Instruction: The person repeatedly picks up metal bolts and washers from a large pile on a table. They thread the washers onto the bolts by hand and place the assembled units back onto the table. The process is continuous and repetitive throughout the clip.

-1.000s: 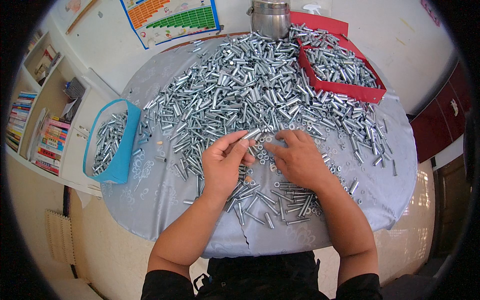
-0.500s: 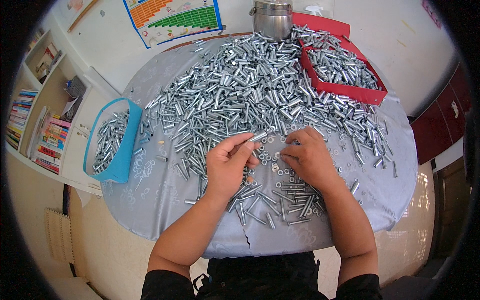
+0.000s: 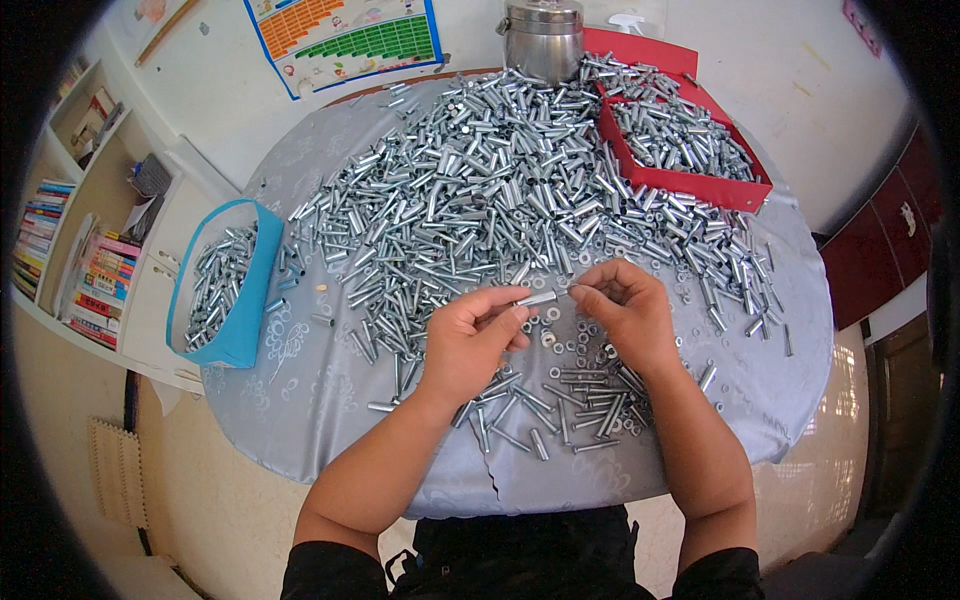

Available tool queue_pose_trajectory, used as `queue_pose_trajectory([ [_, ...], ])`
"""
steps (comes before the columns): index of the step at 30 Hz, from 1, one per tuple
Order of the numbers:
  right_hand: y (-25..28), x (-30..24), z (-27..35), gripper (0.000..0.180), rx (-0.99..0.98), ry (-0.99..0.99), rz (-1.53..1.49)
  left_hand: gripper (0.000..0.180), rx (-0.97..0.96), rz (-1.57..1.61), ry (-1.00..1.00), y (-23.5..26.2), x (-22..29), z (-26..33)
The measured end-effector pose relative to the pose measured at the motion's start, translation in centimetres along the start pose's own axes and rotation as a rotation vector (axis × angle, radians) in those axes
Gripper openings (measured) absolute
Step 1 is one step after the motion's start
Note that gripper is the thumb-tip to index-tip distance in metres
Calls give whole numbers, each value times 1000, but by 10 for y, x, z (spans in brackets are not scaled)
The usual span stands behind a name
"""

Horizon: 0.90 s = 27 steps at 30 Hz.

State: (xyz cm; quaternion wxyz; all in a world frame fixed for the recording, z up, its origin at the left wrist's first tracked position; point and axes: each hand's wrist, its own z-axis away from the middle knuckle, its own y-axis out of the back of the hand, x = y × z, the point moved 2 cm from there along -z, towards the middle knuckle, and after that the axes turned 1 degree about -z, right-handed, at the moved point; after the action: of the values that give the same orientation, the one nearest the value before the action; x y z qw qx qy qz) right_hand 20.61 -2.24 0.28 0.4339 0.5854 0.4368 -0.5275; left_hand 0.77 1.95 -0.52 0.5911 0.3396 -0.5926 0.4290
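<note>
My left hand (image 3: pixel 475 340) holds a short silver metal sleeve (image 3: pixel 538 298) between thumb and fingers, its free end pointing right. My right hand (image 3: pixel 625 305) is just to the right of it, fingertips pinched together on something too small to make out. Both hands hover over the near middle of a round table with a grey cloth (image 3: pixel 310 390). Below the hands lie several long bolts (image 3: pixel 570 405) and loose washers (image 3: pixel 560 345). A large heap of silver sleeves (image 3: pixel 500 180) covers the table beyond the hands.
A blue bin (image 3: pixel 235 335) with metal parts hangs at the table's left edge. A red tray (image 3: pixel 690 180) of sleeves sits at the back right, a steel pot (image 3: pixel 545 40) behind the heap. Shelves with books (image 3: pixel 75 260) stand at far left.
Both hands have lifted slightly off the cloth and come closer together; the left hand now holds the sleeve out toward the right hand's pinched fingertips.
</note>
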Motion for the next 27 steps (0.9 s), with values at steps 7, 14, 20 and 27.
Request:
queue_pose_trajectory([
  [7, -1, 4, 2, 10, -17, -12, -58, 22, -25, 1, -47, -1, -3, -1],
  [14, -4, 2, 5, 8, -67, 3, 2, 22, -5, -12, -5, 0, 0, 0],
  [20, -3, 4, 4, 9, -82, -7, -69, 22, -14, -1, -26, -1, -2, -1],
  [27, -5, -2, 4, 13, -125, -27, -127, 22, -38, -15, -12, -1, 0, 0],
])
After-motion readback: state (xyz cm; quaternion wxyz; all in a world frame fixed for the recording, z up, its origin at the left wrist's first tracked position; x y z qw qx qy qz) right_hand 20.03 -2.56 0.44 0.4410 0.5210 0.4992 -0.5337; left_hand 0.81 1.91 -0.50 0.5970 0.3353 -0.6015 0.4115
